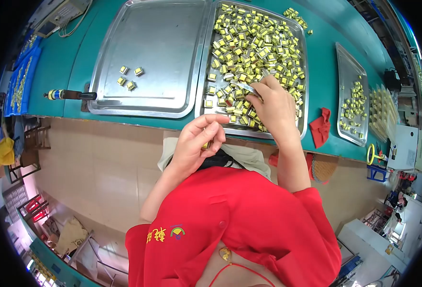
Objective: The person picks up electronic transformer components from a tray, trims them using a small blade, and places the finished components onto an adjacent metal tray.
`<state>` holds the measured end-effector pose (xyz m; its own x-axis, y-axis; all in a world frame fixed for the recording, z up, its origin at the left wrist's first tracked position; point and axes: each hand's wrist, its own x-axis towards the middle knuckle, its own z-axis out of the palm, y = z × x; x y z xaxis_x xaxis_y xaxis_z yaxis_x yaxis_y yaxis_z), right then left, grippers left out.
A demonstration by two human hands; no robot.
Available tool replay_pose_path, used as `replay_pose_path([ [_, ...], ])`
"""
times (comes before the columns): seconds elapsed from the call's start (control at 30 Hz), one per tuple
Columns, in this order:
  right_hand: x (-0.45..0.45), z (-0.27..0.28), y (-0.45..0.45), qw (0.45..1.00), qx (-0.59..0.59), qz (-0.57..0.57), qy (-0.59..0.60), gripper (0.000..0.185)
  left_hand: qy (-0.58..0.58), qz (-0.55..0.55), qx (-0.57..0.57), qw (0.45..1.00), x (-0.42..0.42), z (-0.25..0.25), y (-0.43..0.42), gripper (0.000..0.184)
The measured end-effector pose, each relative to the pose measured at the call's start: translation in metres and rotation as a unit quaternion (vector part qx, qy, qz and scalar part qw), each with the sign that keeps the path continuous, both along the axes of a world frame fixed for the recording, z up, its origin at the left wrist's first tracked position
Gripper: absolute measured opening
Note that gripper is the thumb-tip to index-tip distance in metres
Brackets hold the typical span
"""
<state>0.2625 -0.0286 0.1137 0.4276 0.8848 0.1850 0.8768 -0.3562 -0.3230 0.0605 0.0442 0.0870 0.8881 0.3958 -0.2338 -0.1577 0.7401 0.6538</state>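
Note:
My left hand (202, 138) is at the front edge of the middle metal tray (199, 95), its fingers curled around a small yellow component (205, 145) near the palm. Over the right part of that tray, my right hand (269, 103) pinches a thin metal tool, probably tweezers (243, 86), whose tip reaches into the heap. Many small yellow-and-silver components (249, 45) fill this tray. Several more of the same kind (131, 85) lie in the left metal tray (146, 103).
At the left edge of the green table (53, 103) lie a dark-handled tool (72, 94) and a blue bin (24, 81). To the right are a red cloth (321, 128), a smaller tray of components (345, 67) and a yellow ring (372, 154). Loose components (294, 16) lie behind the middle tray.

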Motion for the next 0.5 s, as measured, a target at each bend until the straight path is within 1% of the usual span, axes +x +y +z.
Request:
replay_pose_path([
  [0.1,0.003,-0.001,-0.002,0.997,0.059,0.006,0.049,0.018,0.032,0.000,0.015,0.999,0.001,0.002,-0.001,0.026],
  [0.17,0.002,0.002,-0.006,0.982,0.094,-0.003,0.165,0.023,0.051,0.018,0.041,0.998,0.006,0.002,-0.003,0.025],
  [0.2,0.001,0.005,-0.009,0.969,0.110,-0.007,0.223,0.025,0.054,0.035,0.079,0.995,0.008,0.004,-0.004,0.026],
  [0.23,-0.002,0.008,-0.013,0.951,0.125,-0.012,0.281,0.027,0.057,0.050,0.117,0.990,0.011,0.010,-0.004,0.027],
  [0.27,-0.007,0.015,-0.018,0.917,0.127,0.000,0.378,0.029,0.062,0.065,0.154,0.984,0.014,0.013,-0.005,0.029],
  [0.37,-0.022,0.020,-0.026,0.828,0.145,0.017,0.542,0.027,0.055,0.114,0.286,0.950,0.021,0.005,-0.008,0.035],
  [0.4,-0.025,0.017,-0.028,0.813,0.148,0.024,0.563,0.025,0.044,0.121,0.311,0.942,0.022,0.006,-0.008,0.033],
  [0.5,-0.032,0.006,-0.034,0.788,0.165,0.031,0.592,0.025,0.034,0.117,0.335,0.934,0.021,-0.003,-0.009,0.029],
])
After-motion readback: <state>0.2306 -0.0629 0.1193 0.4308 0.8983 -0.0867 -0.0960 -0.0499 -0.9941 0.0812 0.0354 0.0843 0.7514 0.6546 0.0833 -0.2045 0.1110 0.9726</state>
